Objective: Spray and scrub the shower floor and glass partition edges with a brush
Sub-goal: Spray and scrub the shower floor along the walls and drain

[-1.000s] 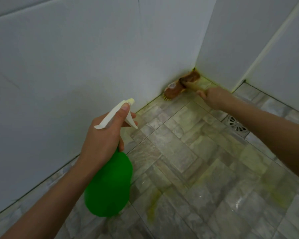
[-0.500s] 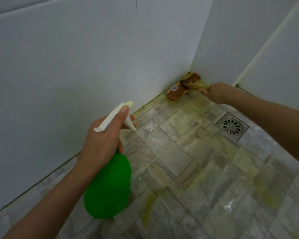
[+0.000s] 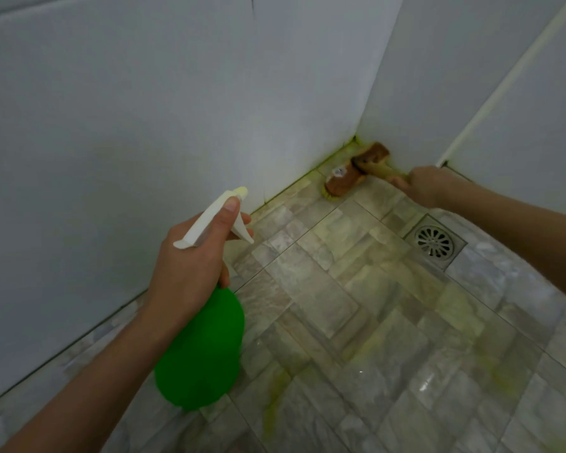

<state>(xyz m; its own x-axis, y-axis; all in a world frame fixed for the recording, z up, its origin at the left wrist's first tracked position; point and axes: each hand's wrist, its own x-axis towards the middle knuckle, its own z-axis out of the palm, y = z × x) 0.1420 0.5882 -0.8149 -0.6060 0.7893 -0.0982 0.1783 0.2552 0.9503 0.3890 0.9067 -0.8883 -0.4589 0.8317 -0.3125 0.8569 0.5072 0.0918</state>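
Left hand [image 3: 190, 273] grips the sprayer [image 3: 200, 348] above the floor [image 3: 356, 322]; right hand [image 3: 428, 186] grips the brush [image 3: 356, 171], bristles down in the corner.

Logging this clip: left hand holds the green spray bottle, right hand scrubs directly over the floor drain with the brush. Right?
One slip: the head view shows the brush in the wall corner, apart from the floor drain. Otherwise right: left hand holds the green spray bottle, right hand grips the brush.
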